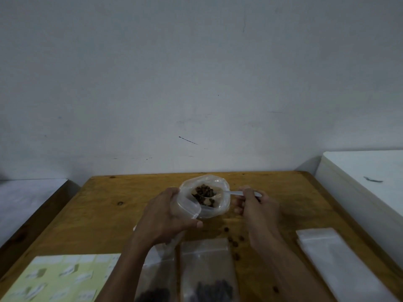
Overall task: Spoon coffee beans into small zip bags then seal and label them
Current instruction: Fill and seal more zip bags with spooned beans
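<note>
My left hand (pixel 168 216) holds a small clear zip bag (pixel 190 207) open by its mouth, right beside a larger plastic bag of coffee beans (pixel 218 205) standing on the wooden table (pixel 104 210). My right hand (pixel 257 205) grips the handle of a white plastic spoon (pixel 236 193). The spoon's bowl, loaded with dark beans (pixel 205 192), is inside the larger bag. Two filled zip bags lie at the near edge, one in the middle (pixel 207 271) and one partly under my left forearm (pixel 159 277).
A stack of empty zip bags (pixel 340 260) lies at the right. A yellow-green label sheet (pixel 56 277) sits at the near left. Several loose beans (pixel 234 239) are scattered near my right wrist. White surfaces flank the table on the right (pixel 366 179) and left (pixel 26 197).
</note>
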Motion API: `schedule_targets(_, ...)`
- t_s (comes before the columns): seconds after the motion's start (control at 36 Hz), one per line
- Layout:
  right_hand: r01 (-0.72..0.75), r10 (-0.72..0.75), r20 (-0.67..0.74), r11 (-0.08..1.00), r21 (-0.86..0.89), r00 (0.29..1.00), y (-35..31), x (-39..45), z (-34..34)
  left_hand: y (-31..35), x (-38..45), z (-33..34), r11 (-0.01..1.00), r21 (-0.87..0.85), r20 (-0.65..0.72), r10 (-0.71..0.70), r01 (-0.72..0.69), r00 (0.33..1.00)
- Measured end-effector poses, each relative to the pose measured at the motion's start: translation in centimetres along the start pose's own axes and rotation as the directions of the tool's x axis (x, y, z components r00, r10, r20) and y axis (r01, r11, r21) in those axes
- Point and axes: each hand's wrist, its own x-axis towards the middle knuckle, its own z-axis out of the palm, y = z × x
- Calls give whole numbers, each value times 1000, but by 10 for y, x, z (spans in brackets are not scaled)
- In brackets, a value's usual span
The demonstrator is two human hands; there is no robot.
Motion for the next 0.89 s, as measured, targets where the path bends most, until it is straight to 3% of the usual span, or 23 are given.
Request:
schedule_targets(0.14, 65, -64, 88, 998, -2, 994, -20, -9, 2, 0, -1, 0, 1000, -27, -7, -4, 4, 1000)
schedule_targets(0.22, 210, -185, 171, 968, -139, 968, -25, -20, 6, 1, -1, 0, 999, -40, -22, -6, 6, 1000)
schedule_targets(0.33, 584, -443, 415, 745, -323, 795, -20, -33, 10, 4, -4, -2, 1000, -30, -56, 0, -1, 998)
schedule_targets(0.42, 726, -601, 416, 621, -294, 682, -18, -35, 10, 4, -7, -5, 998, -56, -101, 2, -7, 995)
schedule_targets(0.53, 712, -660, 274, 614, -340, 699, -14, -26, 6, -3, -10, -13, 992, -125, -191, 9, -34, 982)
schedule_targets(0.67, 593, -538, 282, 584, -555, 794, 13, -10, 1, -4, -16, -19, 977, -203, -302, -6, -58, 953)
schedule_targets(0.78, 480, -415, 258, 632, -608, 873, 26, -6, -3, 0, -21, -24, 952, -281, -362, 11, -120, 932)
schedule_targets(0.83, 473, -439, 240, 559, -681, 866, 27, -8, -2, 1, -23, -26, 937, -315, -384, 18, -149, 923)
schedule_targets(0.89, 548, -522, 278, 482, -684, 806, 17, -15, 3, 2, -24, -28, 928, -329, -408, 26, -173, 913)
